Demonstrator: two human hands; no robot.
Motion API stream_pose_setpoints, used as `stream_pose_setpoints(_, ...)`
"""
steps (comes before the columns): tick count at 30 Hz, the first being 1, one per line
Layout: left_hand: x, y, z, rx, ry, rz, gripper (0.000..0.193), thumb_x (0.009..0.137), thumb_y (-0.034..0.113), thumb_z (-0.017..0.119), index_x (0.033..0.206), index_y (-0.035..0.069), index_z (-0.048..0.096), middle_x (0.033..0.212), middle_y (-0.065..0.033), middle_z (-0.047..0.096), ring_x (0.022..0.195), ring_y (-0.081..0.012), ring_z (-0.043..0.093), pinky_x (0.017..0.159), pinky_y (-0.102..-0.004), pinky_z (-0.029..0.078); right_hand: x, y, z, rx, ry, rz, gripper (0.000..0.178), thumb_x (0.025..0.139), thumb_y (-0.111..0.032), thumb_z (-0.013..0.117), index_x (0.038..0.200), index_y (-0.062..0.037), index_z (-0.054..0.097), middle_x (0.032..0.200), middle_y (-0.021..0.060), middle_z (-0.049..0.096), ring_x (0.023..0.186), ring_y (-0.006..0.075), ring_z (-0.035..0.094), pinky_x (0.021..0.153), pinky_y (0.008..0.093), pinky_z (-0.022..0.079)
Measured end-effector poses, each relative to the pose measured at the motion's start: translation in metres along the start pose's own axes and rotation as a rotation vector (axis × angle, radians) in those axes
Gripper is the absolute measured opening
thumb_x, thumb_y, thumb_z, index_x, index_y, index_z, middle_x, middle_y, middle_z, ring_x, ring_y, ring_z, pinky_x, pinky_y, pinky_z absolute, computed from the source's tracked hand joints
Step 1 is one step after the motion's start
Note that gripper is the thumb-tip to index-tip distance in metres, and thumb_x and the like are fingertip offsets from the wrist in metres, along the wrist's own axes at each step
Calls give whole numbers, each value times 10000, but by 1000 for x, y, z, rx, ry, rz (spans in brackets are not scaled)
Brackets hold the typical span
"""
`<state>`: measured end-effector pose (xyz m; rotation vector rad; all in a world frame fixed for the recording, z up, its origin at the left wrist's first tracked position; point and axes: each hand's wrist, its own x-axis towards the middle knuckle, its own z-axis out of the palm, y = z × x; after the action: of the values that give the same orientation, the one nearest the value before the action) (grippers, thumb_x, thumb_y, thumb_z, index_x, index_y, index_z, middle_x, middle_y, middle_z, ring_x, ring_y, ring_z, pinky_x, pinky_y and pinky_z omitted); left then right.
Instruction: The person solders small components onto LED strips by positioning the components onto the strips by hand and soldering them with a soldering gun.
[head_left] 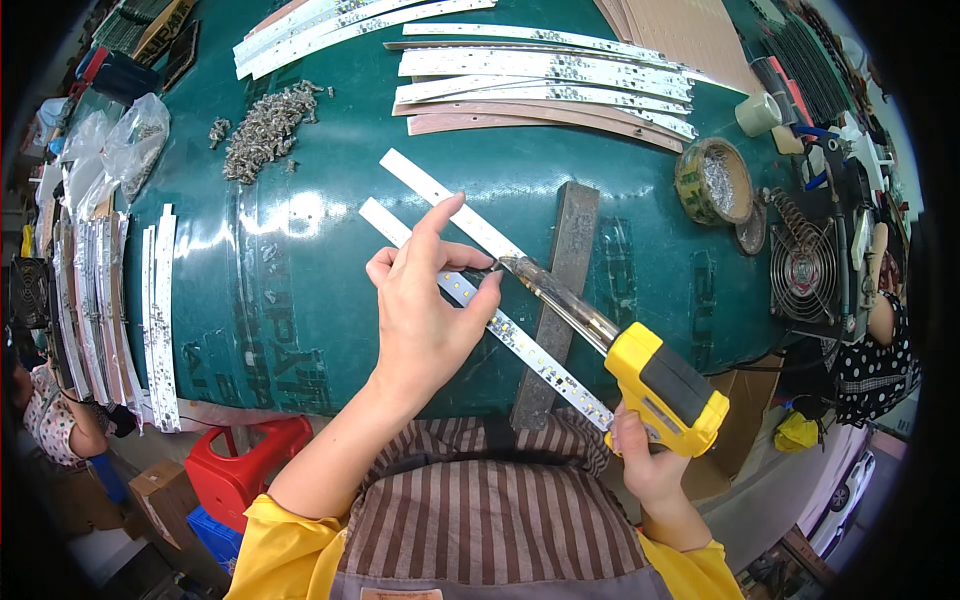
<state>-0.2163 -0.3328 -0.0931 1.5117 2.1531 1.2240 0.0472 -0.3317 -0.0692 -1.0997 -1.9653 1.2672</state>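
Note:
My right hand (648,462) grips the handle of a yellow and black soldering gun (662,385). The gun's metal barrel slants up and left, its tip touching or very close to a white LED strip board (430,187). At that tip, my left hand (420,315) pinches a small dark part (491,267) between thumb and index finger; its exact kind is too small to make out. A second LED strip board (540,362) with yellow chips passes under my left hand, roughly parallel to the first. Both boards lie slantwise across a grey flat bar (572,235).
Small metal parts form a pile (268,130) at the far left. White strip boards lie in stacks (540,70) at the back and upright rows (160,320) at left. A tape-wrapped round tin (715,182), a coiled iron stand (792,215) and a fan (803,270) stand at right.

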Motion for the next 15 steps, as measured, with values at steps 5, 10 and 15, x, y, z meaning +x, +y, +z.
stream_pose_setpoints(5,-1,1,-1,-4,7,-7,691,705,29,765,1335,76,486,825,-1,717,770,-140,646,929,-321,351,-4,1,-4,66,3,39,397,970,-132,548,1308,40,428,884,133,608,619,112,535,559,244,449)
stream_pose_setpoints(10,-1,0,-1,7,-4,-4,689,705,28,765,1334,76,487,825,0,717,773,-139,647,931,-324,351,2,-6,0,109,85,41,407,985,-170,526,1311,52,426,1051,214,631,605,114,526,562,247,451)
stream_pose_setpoints(15,0,0,-3,-2,14,14,680,700,36,773,1322,86,503,844,-8,718,775,-143,645,938,-334,351,4,-6,-1,216,39,40,402,966,-118,548,1319,38,434,1105,205,623,621,115,523,575,235,449)
